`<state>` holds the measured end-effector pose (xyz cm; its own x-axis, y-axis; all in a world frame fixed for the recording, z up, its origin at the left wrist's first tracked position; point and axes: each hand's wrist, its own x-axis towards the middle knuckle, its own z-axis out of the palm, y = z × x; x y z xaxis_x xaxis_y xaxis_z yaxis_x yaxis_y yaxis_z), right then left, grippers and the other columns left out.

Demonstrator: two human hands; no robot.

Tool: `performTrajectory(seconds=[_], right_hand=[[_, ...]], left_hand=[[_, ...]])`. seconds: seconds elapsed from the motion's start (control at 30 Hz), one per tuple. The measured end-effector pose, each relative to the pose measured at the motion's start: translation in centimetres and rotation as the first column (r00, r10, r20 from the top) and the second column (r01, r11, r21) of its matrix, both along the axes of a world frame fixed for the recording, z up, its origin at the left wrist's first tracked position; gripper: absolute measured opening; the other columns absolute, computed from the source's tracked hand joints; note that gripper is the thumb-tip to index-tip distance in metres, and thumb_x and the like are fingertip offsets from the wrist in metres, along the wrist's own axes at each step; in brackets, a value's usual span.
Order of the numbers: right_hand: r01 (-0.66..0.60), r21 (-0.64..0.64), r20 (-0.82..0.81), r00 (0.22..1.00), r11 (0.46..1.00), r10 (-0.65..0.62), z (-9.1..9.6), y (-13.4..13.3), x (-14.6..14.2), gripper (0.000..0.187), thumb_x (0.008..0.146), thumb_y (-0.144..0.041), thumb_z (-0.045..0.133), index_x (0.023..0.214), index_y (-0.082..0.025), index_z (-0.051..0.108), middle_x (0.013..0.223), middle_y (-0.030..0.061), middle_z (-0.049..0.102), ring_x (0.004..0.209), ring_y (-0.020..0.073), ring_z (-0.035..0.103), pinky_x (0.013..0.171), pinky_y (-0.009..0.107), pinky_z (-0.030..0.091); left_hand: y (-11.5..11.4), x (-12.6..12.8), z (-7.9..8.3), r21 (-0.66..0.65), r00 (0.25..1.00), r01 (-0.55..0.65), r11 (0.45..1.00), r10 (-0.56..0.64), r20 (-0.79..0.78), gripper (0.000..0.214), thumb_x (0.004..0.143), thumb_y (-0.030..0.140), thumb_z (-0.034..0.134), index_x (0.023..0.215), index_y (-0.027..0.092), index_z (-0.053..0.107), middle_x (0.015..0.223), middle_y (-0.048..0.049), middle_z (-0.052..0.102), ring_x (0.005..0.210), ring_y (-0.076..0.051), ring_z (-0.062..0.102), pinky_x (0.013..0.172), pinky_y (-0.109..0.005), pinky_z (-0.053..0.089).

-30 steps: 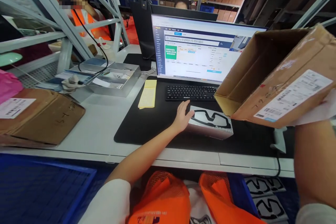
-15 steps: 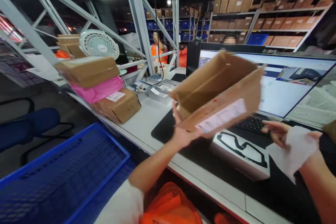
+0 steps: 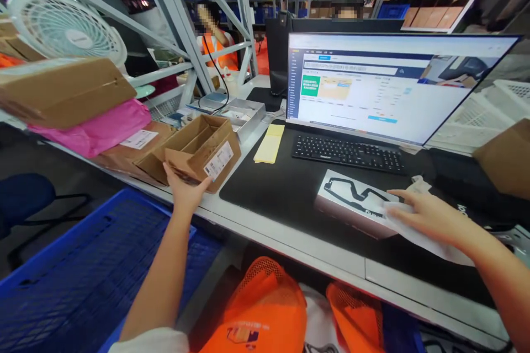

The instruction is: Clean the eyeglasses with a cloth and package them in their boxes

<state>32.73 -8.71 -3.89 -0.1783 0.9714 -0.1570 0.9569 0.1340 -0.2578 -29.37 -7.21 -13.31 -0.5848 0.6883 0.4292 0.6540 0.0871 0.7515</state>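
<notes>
My left hand (image 3: 185, 188) grips the near flap of an open cardboard box (image 3: 227, 172), which rests at the desk's left against another carton. The box bears a white label and stands open at the top; its bottom is out of sight. My right hand (image 3: 430, 214) holds a crumpled sheet of thin white paper (image 3: 441, 248) under its fingers and palm. Its fingertips are at the right end of a white product box (image 3: 351, 193) printed with a black outline, lying on the black desk mat (image 3: 269, 198). The thumb of my right hand is hidden.
A monitor (image 3: 351, 88) and a black keyboard (image 3: 348, 153) stand behind the product box. Yellow paper (image 3: 270, 143) lies left of the keyboard. Parcels, a pink bag (image 3: 99, 127) and a fan (image 3: 70, 33) are at left. A blue crate (image 3: 83, 265) sits below the desk edge.
My left hand has brought the cardboard box down and left, from in front of the monitor onto the desk. My right hand has moved with the paper to the product box. The view has turned.
</notes>
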Motion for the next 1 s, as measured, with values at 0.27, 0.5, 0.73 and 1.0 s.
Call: performTrajectory(seconds=[0.27, 0.5, 0.73, 1.0], right_hand=[[0.116, -0.044, -0.245, 0.962, 0.992, -0.124, -3.6, -3.6, 3.3, 0.040, 0.092, -0.045, 0.052, 0.113, -0.022, 0.077, 0.119, 0.0094, 0.074, 0.110, 0.0350, 0.071, 0.100, 0.050, 0.056], [0.081, -0.060, -0.256, 0.962, 0.995, -0.093, -5.3, -4.5, 0.1, 0.037, 0.084, -0.032, 0.051, 0.109, -0.020, 0.077, 0.106, 0.0097, 0.077, 0.099, 0.0295, 0.072, 0.090, 0.040, 0.058], [0.077, 0.014, -0.164, 0.984, 0.997, -0.074, -5.0, -5.8, -0.6, 0.032, 0.081, -0.024, 0.053, 0.104, -0.018, 0.075, 0.106, 0.0123, 0.076, 0.095, 0.0288, 0.072, 0.083, 0.036, 0.054], [0.132, 0.113, -0.153, 0.982, 0.985, -0.114, -4.3, -6.1, -1.0, 0.024, 0.083, -0.029, 0.049, 0.081, -0.019, 0.071, 0.086, 0.0095, 0.075, 0.081, 0.0257, 0.070, 0.072, 0.032, 0.051]], left_hand=[[-2.2, 15.1, 0.0, 0.087, 0.656, 0.754, 0.651, -0.739, -0.151, 0.062, 0.075, 0.056, 0.074, 0.128, 0.026, 0.062, 0.139, -0.0115, 0.057, 0.144, -0.038, 0.041, 0.126, -0.057, 0.024], [5.6, 28.6, 1.0, 0.162, 0.029, 0.975, 0.153, -0.808, 0.589, 0.110, 0.053, 0.031, 0.097, 0.150, 0.017, 0.047, 0.160, -0.0155, 0.039, 0.154, -0.038, 0.027, 0.130, -0.046, 0.010], [5.2, 28.8, 0.8, 0.149, 0.025, 0.985, 0.084, -0.932, 0.362, 0.122, 0.046, 0.030, 0.100, 0.152, 0.015, 0.042, 0.158, -0.0189, 0.038, 0.150, -0.040, 0.031, 0.130, -0.049, 0.014], [3.8, 27.8, 1.8, 0.098, 0.030, 0.994, 0.051, -0.978, 0.206, 0.120, 0.045, 0.046, 0.100, 0.149, 0.018, 0.046, 0.152, -0.0196, 0.041, 0.147, -0.043, 0.032, 0.129, -0.054, 0.017]])
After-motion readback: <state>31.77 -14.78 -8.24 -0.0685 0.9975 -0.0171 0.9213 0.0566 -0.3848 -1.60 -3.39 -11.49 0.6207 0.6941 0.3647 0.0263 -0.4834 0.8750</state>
